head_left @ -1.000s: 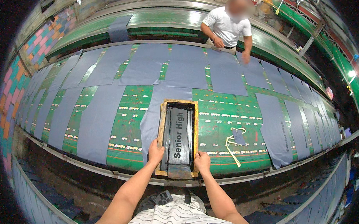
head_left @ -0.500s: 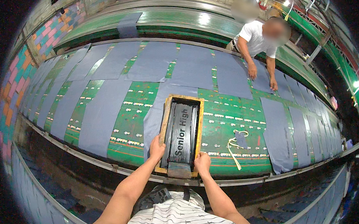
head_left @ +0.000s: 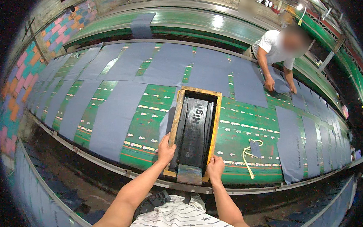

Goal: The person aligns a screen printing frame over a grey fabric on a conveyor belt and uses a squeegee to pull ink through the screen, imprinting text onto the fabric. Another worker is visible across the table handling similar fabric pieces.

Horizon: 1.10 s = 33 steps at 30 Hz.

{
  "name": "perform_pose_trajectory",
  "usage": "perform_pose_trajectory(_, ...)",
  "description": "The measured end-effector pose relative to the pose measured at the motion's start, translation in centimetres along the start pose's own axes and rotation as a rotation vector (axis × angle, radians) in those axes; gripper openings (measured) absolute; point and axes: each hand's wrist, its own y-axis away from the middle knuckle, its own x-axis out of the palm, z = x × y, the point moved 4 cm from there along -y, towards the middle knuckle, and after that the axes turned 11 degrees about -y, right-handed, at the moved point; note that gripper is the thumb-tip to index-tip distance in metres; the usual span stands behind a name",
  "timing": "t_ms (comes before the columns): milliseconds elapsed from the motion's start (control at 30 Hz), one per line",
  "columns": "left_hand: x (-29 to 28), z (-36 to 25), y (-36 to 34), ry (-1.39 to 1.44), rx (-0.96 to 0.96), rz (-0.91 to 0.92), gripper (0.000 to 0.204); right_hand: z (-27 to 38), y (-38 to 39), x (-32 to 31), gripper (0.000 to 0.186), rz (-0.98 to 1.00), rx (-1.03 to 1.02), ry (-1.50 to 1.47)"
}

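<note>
Both my hands grip a yellow-edged wooden screen-printing frame (head_left: 175, 129) in front of me. My left hand (head_left: 166, 150) is closed round the lower part of its left side, and my right hand (head_left: 215, 168) pinches the near right corner. Dark mesh (head_left: 194, 134) with lettering in it and wet black ink fills the frame. A squeegee (head_left: 189, 174) with a flat grey-brown face rests inside the near end. Beside the frame's left edge shows part of a blue-grey fabric panel (head_left: 165, 123); the frame hides the rest. The frame seems tilted, its underside hidden.
Rows of blue-grey fabric panels (head_left: 113, 115) cover the long green printing table (head_left: 245, 115). Right of the frame lies a fabric scrap (head_left: 256, 148) with a yellowish strip. Printed panels (head_left: 290, 145) lie farther right. Across the table, a co-worker (head_left: 271, 46) bends over, handling a panel.
The frame looks raised from the fabric; its mesh is darker and the lettering fainter. My hands keep their grip. The co-worker has lifted part of a panel. The whole view has shifted slightly.
</note>
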Motion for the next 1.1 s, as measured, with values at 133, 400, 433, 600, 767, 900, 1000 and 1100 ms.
perform_pose_trajectory(133, -3.6, 2.1, -2.3, -0.048, 0.04, -0.027, 0.061, 2.3, 0.2, 3.6, 0.023, -0.018, -0.051, 0.013)
perform_pose_trajectory(400, -14.4, 9.6, -7.0, 0.014, 0.001, -0.001, 0.063, 10.9, 3.8, 14.5, 0.022, -0.051, -0.034, -0.011)
perform_pose_trajectory(433, -15.9, 10.6, -7.6, 0.048, -0.026, 0.017, 0.063, 12.1, 4.4, 15.9, 0.022, -0.053, -0.042, -0.005)
perform_pose_trajectory(600, -23.0, 16.1, -9.5, -0.005, 0.036, -0.006, 0.064, 18.1, 7.8, 22.0, 0.022, -0.023, -0.026, -0.012)
perform_pose_trajectory(767, -28.7, 20.1, -11.1, -0.036, 0.059, -0.011, 0.059, 21.6, 10.6, 27.3, 0.02, -0.058, -0.078, -0.013)
perform_pose_trajectory(900, -31.0, 22.9, -12.1, -0.026, 0.088, -0.003, 0.065, 23.7, 11.9, 30.5, 0.02, -0.011, -0.054, 0.014)
perform_pose_trajectory(1000, -31.6, 25.2, -12.3, -0.007, 0.035, 0.009, 0.065, 24.3, 12.5, 32.1, 0.021, 0.017, -0.039, 0.033)
perform_pose_trajectory(1100, -31.8, 26.8, -12.1, -0.017, -0.021, 0.039, 0.063, 23.5, 12.6, 33.7, 0.024, 0.091, -0.026, 0.037)
